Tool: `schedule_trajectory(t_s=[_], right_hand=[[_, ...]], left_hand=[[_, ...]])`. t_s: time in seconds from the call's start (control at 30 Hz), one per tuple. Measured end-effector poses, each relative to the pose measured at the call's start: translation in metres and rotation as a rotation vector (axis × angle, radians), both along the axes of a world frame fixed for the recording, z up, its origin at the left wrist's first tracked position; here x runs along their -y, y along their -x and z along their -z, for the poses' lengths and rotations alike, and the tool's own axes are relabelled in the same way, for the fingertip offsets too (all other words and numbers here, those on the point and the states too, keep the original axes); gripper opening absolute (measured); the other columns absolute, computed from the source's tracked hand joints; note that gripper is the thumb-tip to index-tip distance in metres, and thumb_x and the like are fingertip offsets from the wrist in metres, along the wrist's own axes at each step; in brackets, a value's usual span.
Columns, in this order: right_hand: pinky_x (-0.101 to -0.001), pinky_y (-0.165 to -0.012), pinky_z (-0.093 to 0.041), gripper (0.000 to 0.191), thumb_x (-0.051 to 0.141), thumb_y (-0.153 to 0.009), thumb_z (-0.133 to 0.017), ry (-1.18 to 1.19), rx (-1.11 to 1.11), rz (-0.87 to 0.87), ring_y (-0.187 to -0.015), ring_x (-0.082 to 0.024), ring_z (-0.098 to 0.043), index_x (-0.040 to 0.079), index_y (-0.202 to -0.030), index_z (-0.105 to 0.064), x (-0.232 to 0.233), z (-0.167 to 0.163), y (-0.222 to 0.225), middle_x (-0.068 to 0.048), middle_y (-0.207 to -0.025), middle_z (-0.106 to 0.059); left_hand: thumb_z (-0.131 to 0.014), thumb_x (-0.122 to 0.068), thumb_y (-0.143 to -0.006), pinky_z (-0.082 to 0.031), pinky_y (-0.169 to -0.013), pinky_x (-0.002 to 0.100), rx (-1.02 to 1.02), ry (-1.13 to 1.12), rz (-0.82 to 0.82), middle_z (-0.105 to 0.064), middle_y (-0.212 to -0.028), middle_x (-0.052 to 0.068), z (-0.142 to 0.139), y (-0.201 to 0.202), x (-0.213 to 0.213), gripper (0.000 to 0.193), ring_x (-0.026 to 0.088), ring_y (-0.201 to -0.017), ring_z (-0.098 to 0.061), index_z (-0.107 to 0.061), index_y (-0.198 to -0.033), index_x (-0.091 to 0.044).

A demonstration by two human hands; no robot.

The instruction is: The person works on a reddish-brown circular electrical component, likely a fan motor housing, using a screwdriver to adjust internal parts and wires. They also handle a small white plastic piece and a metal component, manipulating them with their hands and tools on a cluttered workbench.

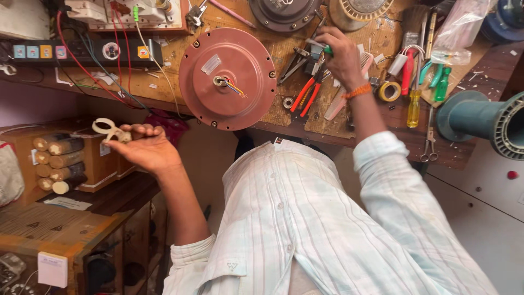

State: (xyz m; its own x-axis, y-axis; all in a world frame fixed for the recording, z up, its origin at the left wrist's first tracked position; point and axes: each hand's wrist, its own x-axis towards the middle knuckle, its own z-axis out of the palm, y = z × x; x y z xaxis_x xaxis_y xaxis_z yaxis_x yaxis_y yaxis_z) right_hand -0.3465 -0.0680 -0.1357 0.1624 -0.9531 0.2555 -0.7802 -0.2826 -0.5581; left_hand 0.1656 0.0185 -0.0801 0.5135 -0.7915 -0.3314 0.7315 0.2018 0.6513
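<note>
Cluttered wooden workbench (164, 90) — round reddish motor housing (227, 78), scattered tools.

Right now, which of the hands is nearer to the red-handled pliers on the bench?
The right hand is nearer: it is just above the red-handled pliers, among the tools. The left hand is far off, beyond the round motor housing, holding a pale ring-shaped piece.

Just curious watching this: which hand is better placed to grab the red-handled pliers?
Right. The right hand is over the bench tools beside the red-handled pliers; the left hand is off the bench, holding a cream loop.
</note>
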Motion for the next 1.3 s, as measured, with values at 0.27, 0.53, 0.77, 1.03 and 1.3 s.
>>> schedule_trajectory(t_s=[0.27, 0.53, 0.77, 1.03, 1.3], right_hand=[[-0.0397, -0.071, -0.055, 0.011, 0.019, -0.101, -0.071, -0.087, -0.603, -0.366, -0.088, -0.028, -0.071, 0.02, -0.112, -0.068, 0.043, -0.011, 0.028, -0.002, -0.106, -0.069], [-0.0391, -0.079, -0.054, 0.015, 0.018, -0.105, -0.082, -0.074, -0.108, 0.093, -0.092, -0.03, -0.068, 0.007, -0.112, -0.074, -0.078, -0.027, 0.09, -0.012, -0.099, -0.07], [-0.047, -0.082, -0.052, 0.024, 0.003, -0.084, -0.083, 0.066, -0.136, 0.792, -0.088, -0.036, -0.067, -0.006, -0.103, -0.073, -0.134, -0.009, 0.135, -0.022, -0.099, -0.071], [-0.0399, -0.095, -0.058, 0.018, -0.003, -0.093, -0.063, 0.443, 0.244, 0.913, -0.103, -0.025, -0.071, 0.002, -0.11, -0.069, -0.095, 0.007, 0.099, -0.01, -0.109, -0.072], [-0.0431, -0.075, -0.053, 0.015, 0.008, -0.092, -0.076, -0.089, -0.001, 0.17, -0.088, -0.03, -0.068, 0.011, -0.106, -0.075, -0.018, 0.001, -0.041, -0.009, -0.102, -0.069]], left_hand=[[-0.05, -0.069, -0.095, -0.039, -0.06, 0.03, -0.002, -0.025, -0.015, -0.054, -0.074, 0.003, 0.006, 0.0, -0.02, 0.058, 0.018, -0.066, -0.049, -0.06, -0.098, -0.012], [-0.05, -0.069, -0.096, -0.039, -0.057, 0.028, 0.043, -0.085, -0.09, -0.055, -0.075, 0.003, 0.017, -0.027, -0.041, 0.058, 0.017, -0.065, -0.05, -0.059, -0.096, -0.012], [-0.051, -0.069, -0.095, -0.04, -0.056, 0.029, -0.001, -0.077, 0.022, -0.055, -0.071, 0.003, 0.02, -0.004, -0.006, 0.057, 0.016, -0.063, -0.051, -0.06, -0.097, -0.012], [-0.052, -0.068, -0.095, -0.04, -0.06, 0.029, 0.011, -0.001, 0.103, -0.057, -0.074, 0.004, -0.003, 0.001, 0.018, 0.058, 0.017, -0.066, -0.053, -0.061, -0.1, -0.011], [-0.051, -0.069, -0.095, -0.04, -0.059, 0.028, -0.01, -0.068, 0.063, -0.056, -0.072, 0.003, 0.004, 0.0, -0.006, 0.058, 0.016, -0.064, -0.051, -0.061, -0.097, -0.012]])
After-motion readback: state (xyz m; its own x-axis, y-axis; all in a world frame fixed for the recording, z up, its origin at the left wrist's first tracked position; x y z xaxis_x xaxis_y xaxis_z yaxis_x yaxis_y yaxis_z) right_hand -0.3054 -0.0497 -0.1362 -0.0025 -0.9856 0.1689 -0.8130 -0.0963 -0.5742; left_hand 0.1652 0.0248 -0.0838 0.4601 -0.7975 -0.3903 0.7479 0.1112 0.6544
